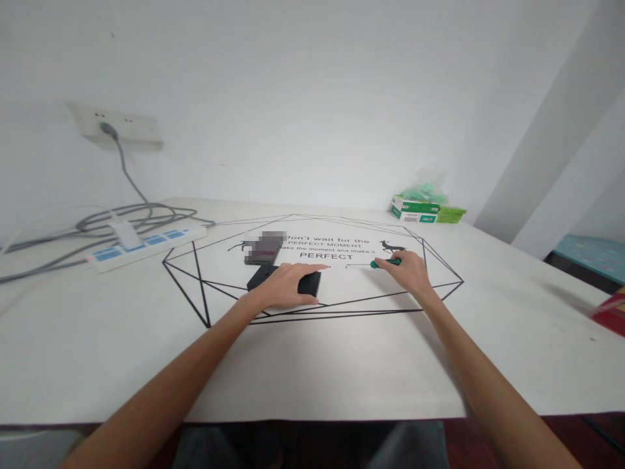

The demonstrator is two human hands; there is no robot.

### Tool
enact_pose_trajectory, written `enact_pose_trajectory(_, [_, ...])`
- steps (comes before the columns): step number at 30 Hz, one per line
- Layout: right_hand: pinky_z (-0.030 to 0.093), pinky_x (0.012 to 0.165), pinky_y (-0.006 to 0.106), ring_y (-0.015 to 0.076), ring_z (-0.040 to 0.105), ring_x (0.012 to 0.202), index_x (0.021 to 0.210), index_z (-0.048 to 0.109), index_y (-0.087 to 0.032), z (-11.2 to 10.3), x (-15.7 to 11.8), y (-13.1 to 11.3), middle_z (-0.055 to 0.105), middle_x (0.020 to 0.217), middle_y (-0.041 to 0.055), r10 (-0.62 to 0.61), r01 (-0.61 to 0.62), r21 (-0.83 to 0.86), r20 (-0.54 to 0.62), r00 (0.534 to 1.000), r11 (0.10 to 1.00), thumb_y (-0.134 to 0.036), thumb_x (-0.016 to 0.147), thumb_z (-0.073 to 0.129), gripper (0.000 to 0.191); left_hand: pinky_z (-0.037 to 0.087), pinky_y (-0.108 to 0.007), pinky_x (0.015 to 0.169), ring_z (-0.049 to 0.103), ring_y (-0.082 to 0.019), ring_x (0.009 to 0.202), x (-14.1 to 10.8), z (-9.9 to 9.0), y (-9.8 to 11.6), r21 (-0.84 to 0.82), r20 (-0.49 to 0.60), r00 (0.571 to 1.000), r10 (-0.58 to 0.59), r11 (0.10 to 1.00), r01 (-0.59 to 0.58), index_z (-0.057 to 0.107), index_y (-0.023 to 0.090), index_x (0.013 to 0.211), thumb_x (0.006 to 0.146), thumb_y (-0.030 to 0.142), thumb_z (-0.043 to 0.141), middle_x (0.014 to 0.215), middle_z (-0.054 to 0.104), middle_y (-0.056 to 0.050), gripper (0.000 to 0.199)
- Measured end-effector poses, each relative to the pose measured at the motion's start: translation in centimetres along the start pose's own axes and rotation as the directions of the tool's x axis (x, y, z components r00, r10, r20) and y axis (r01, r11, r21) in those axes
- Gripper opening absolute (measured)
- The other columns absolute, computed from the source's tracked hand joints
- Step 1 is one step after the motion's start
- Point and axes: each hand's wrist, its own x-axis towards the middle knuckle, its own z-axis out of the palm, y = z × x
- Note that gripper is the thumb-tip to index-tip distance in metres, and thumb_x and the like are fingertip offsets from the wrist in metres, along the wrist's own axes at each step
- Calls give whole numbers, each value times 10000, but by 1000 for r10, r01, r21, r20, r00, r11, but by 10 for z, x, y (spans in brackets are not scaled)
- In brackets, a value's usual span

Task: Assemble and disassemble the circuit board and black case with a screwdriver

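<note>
My left hand [286, 285] is wrapped over a flat black box [308, 284] lying on the table, thumb at its near edge and fingers along its far side. My right hand [410, 270] grips a screwdriver [374, 264] by its green and dark handle. The thin shaft points left toward the box, with a tiny dark speck at its tip. Other small dark specks, too small to name, lie just beyond my left fingertips. A dark phone [265, 253], partly blurred out, rests behind the box.
A white power strip [151, 246] with a white plug and looped grey cables [131, 218] lies at the left. Green and white boxes [414, 208] under a plastic bag [426, 187] stand at the back right. A wall socket [120, 127] is behind. The white table [322, 371] carries printed lines and lettering.
</note>
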Motion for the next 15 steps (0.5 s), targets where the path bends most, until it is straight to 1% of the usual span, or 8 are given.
enact_pose_trajectory(3, [273,517,286,176,465,548,491,524,-192,-2,-1,-2,524,518,34,15,-16,17,28,999,1000,-587,665,615,441,368,-403,1002,516,-306,1201,0,0,2,-14,-18,1000,-14,1000,13,440,291,1391,731,545,674,1353,552,-76,745])
enact_pose_trajectory(5, [266,513,287,169,444,546,485,530,-190,-3,-2,-5,495,507,22,21,-23,62,36,999,998,-588,662,630,446,387,-399,985,525,-308,1193,-1,0,4,-27,-31,999,-13,1000,12,449,283,1389,710,560,689,1334,568,-80,771])
enact_pose_trajectory(8, [241,503,281,137,376,518,478,529,-184,-7,-4,-10,420,481,-7,32,-43,217,58,998,975,-581,651,669,456,413,-392,969,542,-300,1180,-1,0,6,-82,-62,998,-18,997,13,479,255,1371,731,594,654,1305,592,-83,745])
enact_pose_trajectory(10, [211,488,274,111,317,486,500,537,-180,-10,-7,-17,364,462,-31,33,-72,369,112,993,927,-579,643,694,452,421,-386,972,568,-283,1150,0,1,8,-140,-113,993,-42,990,26,550,217,1307,770,592,614,1256,628,-86,658])
enact_pose_trajectory(12, [174,472,269,91,263,452,523,537,-180,-14,-12,-25,316,437,-53,4,-106,507,198,980,856,-584,650,699,454,430,-375,971,600,-265,1102,2,3,9,-201,-191,978,-80,979,40,640,187,1189,795,552,605,1179,672,-85,538])
enact_pose_trajectory(13, [158,465,267,83,245,439,519,525,-181,-15,-15,-29,306,426,-59,-18,-128,558,247,969,820,-587,645,707,462,438,-368,963,615,-257,1076,4,3,10,-230,-232,968,-99,972,44,675,180,1122,797,526,615,1139,691,-82,479])
enact_pose_trajectory(15, [139,458,263,75,233,424,535,527,-179,-17,-20,-37,303,418,-66,-68,-150,625,311,948,766,-592,639,718,467,468,-345,920,642,-242,1018,6,5,9,-289,-297,945,-137,956,48,719,178,1011,788,478,642,1065,720,-71,381])
